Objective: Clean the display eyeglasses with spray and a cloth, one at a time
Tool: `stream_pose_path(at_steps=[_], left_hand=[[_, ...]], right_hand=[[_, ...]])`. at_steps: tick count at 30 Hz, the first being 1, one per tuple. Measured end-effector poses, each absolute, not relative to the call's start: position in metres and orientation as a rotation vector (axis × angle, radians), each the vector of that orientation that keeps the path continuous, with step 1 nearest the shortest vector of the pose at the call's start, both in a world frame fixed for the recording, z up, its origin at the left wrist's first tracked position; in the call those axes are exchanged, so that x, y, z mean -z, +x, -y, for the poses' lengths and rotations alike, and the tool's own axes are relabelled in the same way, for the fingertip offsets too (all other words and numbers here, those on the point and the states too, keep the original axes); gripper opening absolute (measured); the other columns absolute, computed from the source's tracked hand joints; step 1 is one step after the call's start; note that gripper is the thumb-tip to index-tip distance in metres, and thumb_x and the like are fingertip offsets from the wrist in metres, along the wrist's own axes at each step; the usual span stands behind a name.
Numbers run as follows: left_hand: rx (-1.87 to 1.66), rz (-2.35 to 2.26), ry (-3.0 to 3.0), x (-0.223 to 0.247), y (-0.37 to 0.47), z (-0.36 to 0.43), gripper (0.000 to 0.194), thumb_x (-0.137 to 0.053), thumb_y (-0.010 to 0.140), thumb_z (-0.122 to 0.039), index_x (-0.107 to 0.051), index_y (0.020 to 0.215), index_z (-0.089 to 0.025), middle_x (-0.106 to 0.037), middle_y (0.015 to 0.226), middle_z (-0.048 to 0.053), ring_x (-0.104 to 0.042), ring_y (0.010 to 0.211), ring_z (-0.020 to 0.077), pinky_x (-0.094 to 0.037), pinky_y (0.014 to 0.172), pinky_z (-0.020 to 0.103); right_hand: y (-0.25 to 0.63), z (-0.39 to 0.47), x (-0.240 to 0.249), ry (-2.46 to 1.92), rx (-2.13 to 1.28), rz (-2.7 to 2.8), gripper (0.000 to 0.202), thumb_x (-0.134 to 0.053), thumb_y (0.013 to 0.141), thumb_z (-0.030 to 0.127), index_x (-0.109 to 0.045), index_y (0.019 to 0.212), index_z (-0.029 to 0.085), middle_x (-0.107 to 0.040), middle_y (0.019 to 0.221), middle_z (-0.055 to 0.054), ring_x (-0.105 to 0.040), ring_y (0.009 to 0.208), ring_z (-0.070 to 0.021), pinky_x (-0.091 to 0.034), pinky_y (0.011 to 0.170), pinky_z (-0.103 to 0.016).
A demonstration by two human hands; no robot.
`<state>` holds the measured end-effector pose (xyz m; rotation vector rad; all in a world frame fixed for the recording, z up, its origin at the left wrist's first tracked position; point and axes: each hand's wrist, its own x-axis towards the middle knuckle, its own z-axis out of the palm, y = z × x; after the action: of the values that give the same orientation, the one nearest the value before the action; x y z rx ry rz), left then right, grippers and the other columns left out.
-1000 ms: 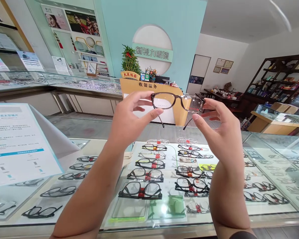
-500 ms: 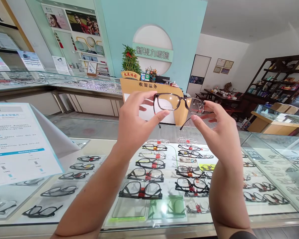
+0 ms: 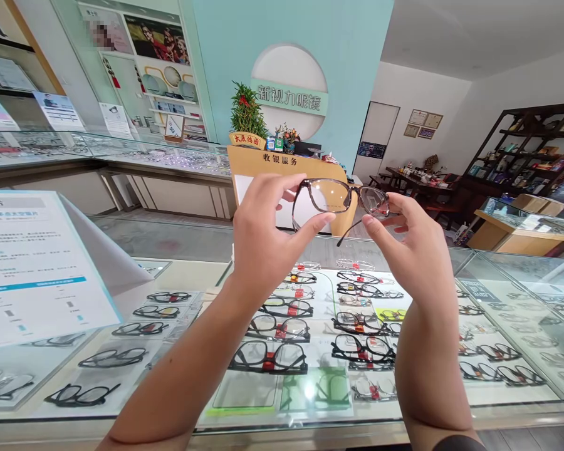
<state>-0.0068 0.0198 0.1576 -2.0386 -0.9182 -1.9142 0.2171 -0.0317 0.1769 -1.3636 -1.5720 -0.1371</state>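
Note:
A pair of dark-rimmed eyeglasses [image 3: 354, 189] is held up above the glass counter, its temples folded out toward me. My left hand [image 3: 277, 219] grips the frame's left side between thumb and fingers. On the other side, my right hand [image 3: 404, 235] pinches the right end near the hinge, thumb below the lens. The right temple slants down between the hands; part of the left one is hidden behind my left thumb. Under my arms, rows of eyeglasses [image 3: 269, 358] with red tags lie inside the display case [image 3: 319, 421].
A white-and-blue leaflet stand [image 3: 32, 250] stands on the counter at left. Beyond are a wooden cashier desk [image 3: 249, 164] with a potted plant [image 3: 247, 113], another glass showcase [image 3: 169, 160], and dark shelves [image 3: 531, 147] at right.
The eyeglasses have turned slightly, with their left side swinging a little right and nearer to me. My left hand has shifted right; my right hand stays almost in place.

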Motion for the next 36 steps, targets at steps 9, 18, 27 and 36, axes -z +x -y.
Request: stream_pose_path(at_steps=[9, 18, 27, 36], left_hand=[[2.112, 0.674, -2.205, -0.151, -0.025, -0.064, 0.069, -0.084, 0.095, -0.057, -0.059, 0.156, -0.04, -0.066, 0.153, 0.009, -0.068, 0.14, 0.0344, -0.068, 0.099, 0.047], [2.242, 0.639, -2.232, -0.143, -0.022, -0.083, 0.079, -0.082, 0.094, -0.062, -0.052, 0.163, -0.037, -0.063, 0.161, 0.011, -0.065, 0.146, 0.0355, -0.068, 0.105, 0.048], [2.248, 0.686, -1.904, -0.135, -0.007, -0.074, 0.078, -0.082, 0.094, -0.06, -0.048, 0.16, -0.037, -0.06, 0.156, 0.011, -0.064, 0.144, 0.0356, -0.065, 0.106, 0.051], [2.149, 0.743, -1.835, -0.129, 0.001, -0.05, 0.098, -0.09, 0.085, -0.052, -0.036, 0.166, -0.039, -0.049, 0.164, 0.013, -0.044, 0.159, 0.0435, -0.059, 0.109, 0.062]], right_hand=[[0.216, 0.025, -0.172, -0.993, 0.276, 1.579, 0.057, -0.072, 0.101, 0.043, -0.057, 0.155, 0.033, -0.066, 0.153, -0.014, -0.068, 0.136, -0.0368, -0.062, 0.104, -0.056], [0.21, 0.028, -0.17, -0.889, 0.231, 1.582, 0.053, -0.072, 0.1, 0.036, -0.063, 0.153, 0.035, -0.071, 0.149, -0.011, -0.069, 0.137, -0.0342, -0.061, 0.107, -0.056], [0.19, 0.005, -0.162, -0.659, 0.062, 1.323, 0.03, -0.062, 0.108, 0.043, -0.075, 0.132, 0.031, -0.076, 0.134, -0.008, -0.073, 0.129, -0.0266, -0.062, 0.106, -0.047], [0.194, -0.026, -0.153, -0.675, -0.171, 1.157, 0.034, -0.057, 0.109, 0.054, -0.074, 0.123, 0.027, -0.075, 0.129, -0.012, -0.074, 0.12, -0.0263, -0.063, 0.1, -0.046]])
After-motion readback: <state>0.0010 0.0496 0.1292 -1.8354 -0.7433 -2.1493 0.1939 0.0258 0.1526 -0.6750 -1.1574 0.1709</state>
